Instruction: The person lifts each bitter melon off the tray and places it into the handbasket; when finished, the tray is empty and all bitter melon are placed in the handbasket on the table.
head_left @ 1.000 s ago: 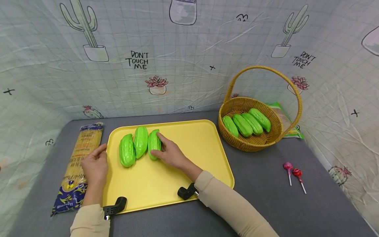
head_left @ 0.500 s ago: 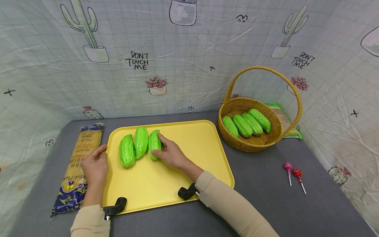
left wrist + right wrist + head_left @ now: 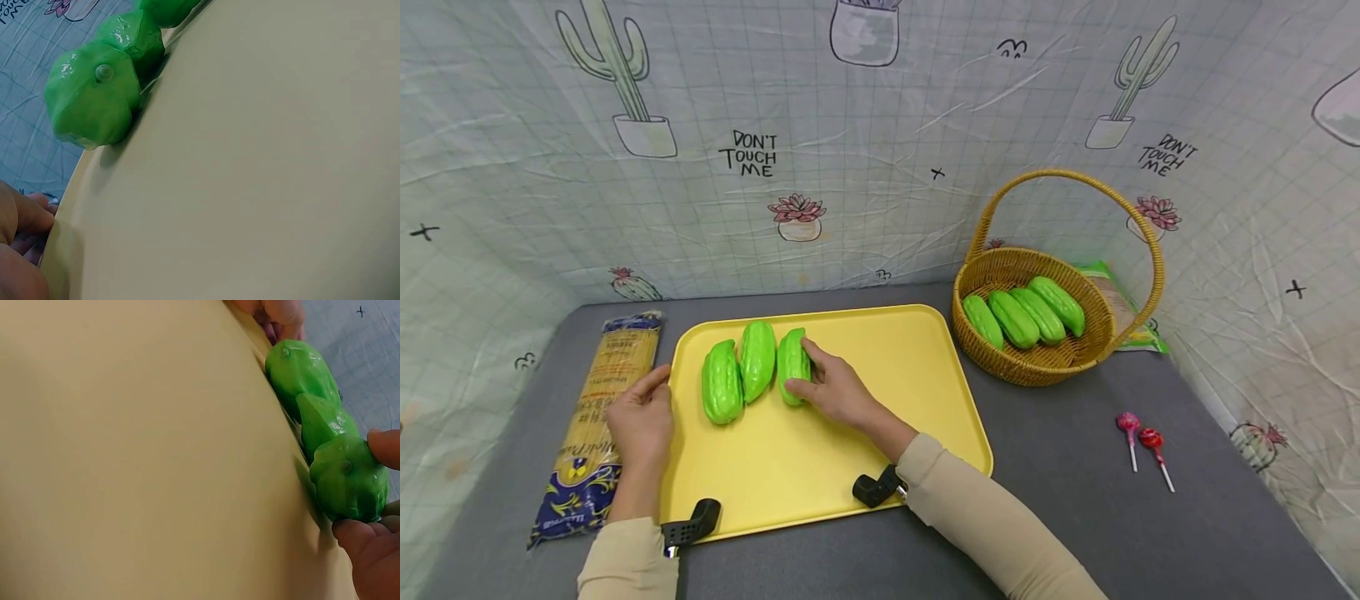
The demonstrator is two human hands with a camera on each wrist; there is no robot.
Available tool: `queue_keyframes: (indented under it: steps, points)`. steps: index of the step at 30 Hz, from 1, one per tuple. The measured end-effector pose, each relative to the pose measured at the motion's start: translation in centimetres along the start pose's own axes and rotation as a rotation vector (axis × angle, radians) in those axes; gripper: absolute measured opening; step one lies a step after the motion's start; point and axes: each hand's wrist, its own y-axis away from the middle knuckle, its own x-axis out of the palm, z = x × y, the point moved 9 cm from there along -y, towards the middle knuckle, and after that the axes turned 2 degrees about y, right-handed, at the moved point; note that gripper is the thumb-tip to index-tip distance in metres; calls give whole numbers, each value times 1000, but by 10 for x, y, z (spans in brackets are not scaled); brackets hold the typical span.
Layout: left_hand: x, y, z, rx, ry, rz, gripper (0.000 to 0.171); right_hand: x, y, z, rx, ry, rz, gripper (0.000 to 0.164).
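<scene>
I count three green gourds [image 3: 757, 362] on one tray [image 3: 775, 467], four in one basket [image 3: 1000, 364], two lollipops [image 3: 1152, 438]. Right hand [image 3: 842, 390] grips the rightmost tray gourd [image 3: 791, 368]; left hand [image 3: 643, 418] holds tray rim.

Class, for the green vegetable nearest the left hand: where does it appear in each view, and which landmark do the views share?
Head: left of centre, the green vegetable is leftmost of three on the yellow tray.
Left wrist: upper left, the lowest of three in the picture.
Right wrist: upper right, the highest of three, just below the left hand.
Shared landmark: the yellow tray.
</scene>
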Motion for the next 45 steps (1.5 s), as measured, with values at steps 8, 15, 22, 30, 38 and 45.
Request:
queue_keyframes:
  steps: [8, 15, 22, 30, 38, 45]
  points:
    - [0, 1, -2, 8, -12, -3, 38, -6, 4, 1, 10, 34, -25, 79]
    - [0, 1, -2, -4, -12, 2, 38, -8, 6, 4, 5, 52, -18, 78]
    - [0, 1, -1, -11, -7, 8, 38, -9, 7, 6, -1, 56, -8, 78]
    - [0, 2, -1, -10, -12, 9, 39, -12, 10, 9, -9, 32, -14, 76]
    - [0, 0, 1, -12, -12, 10, 38, -16, 12, 11, -16, 4, -14, 75]
    - [1, -1, 3, -8, -16, 11, 38, -21, 14, 8, -10, 3, -11, 76]
